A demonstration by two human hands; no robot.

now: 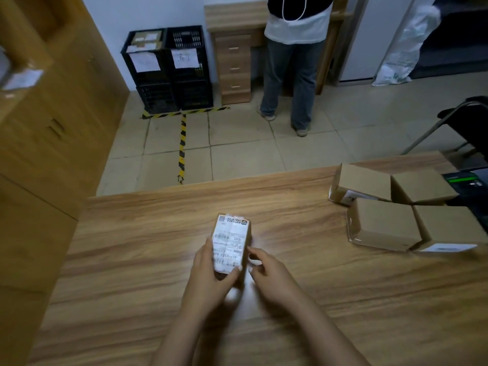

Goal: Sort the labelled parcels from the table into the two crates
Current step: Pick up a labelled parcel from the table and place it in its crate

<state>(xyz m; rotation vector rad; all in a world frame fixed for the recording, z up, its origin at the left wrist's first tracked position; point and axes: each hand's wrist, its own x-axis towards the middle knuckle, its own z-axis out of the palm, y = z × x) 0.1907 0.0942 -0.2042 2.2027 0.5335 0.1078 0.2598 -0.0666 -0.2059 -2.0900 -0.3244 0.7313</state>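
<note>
A small cardboard parcel (231, 243) with a white shipping label facing up is held over the wooden table (132, 260). My left hand (211, 276) grips its near left side, thumb across the label's lower edge. My right hand (266, 273) touches its right side with the fingertips. Several more brown parcels (385, 223) lie grouped at the table's right end. Two stacks of black crates stand against the far wall: the left crate (144, 51) has parcels in it and a paper sign, the right crate (188, 48) carries a sign with handwriting.
A person (293, 62) stands with their back to me at a wooden desk with drawers (233, 67). Yellow-black tape (182, 143) marks the tiled floor before the crates. Wooden cabinets (47, 122) line the left. A chair (459, 120) and a dark device (470, 180) are at the right.
</note>
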